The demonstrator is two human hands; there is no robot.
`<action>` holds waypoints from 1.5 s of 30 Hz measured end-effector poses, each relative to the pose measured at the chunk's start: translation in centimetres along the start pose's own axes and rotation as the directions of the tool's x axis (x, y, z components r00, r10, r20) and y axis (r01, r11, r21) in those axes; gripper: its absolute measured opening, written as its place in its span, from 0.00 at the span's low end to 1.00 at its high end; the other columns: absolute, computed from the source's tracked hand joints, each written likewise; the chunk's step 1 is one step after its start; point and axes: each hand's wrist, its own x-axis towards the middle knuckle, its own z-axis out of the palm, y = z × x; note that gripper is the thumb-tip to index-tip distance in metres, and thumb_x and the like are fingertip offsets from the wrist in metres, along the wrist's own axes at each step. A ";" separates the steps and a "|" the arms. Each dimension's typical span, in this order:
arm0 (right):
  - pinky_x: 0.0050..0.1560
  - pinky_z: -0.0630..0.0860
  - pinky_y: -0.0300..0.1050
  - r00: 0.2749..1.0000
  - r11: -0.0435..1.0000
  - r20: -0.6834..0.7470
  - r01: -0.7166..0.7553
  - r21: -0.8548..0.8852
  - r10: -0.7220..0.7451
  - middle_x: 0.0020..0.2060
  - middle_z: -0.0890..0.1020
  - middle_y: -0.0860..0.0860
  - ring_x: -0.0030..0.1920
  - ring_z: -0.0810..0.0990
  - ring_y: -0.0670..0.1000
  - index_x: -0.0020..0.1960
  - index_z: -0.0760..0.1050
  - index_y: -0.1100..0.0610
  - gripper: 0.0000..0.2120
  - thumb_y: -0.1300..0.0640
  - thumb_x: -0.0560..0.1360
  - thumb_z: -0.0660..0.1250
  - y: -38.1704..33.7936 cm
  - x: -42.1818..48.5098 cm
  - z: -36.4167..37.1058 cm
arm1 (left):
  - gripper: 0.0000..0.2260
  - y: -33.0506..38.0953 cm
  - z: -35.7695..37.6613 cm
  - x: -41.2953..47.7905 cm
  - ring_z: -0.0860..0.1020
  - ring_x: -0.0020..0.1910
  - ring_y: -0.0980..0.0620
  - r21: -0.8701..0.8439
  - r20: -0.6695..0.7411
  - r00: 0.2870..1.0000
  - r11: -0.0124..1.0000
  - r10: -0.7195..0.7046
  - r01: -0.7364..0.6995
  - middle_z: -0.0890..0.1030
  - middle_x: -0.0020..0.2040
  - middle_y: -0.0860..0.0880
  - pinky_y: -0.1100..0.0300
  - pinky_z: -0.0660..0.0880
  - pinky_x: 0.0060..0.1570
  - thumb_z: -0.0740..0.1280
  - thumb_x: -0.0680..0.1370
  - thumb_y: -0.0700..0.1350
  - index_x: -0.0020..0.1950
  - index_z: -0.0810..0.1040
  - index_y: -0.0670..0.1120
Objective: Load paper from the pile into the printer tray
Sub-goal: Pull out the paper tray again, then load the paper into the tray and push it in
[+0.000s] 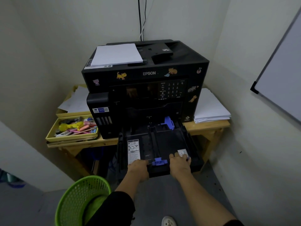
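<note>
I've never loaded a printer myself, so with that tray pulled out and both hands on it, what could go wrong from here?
The tray hangs out past the table edge, held by the left hand and right hand; pulled further, it might drop. The paper stack on the printer top could slide off if bumped. The blue guide may pinch fingers.

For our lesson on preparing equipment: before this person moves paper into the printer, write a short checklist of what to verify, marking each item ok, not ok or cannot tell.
1. Black pull-out paper tray open: ok.
2. Tray bed free of old sheets: ok.
3. Blue sliding front guide set to paper size: cannot tell.
4. White paper stack on the printer lid within reach: ok.
5. Hands free to lift paper: not ok; left hand and right hand both rest on the tray front, grip cannot tell.
</note>
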 end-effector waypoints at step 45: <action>0.43 0.69 0.42 0.941 0.486 -0.336 0.271 0.830 0.049 0.50 0.74 0.61 0.44 0.74 0.56 0.49 0.72 0.64 0.05 0.66 0.77 0.58 -16.0 20.4 -37.6 | 0.12 -2.9 -38.4 10.9 0.76 0.55 0.44 -0.113 -0.707 0.697 0.992 -0.120 0.057 0.78 0.56 0.43 0.56 0.71 0.50 0.60 0.76 0.42 0.54 0.78 0.39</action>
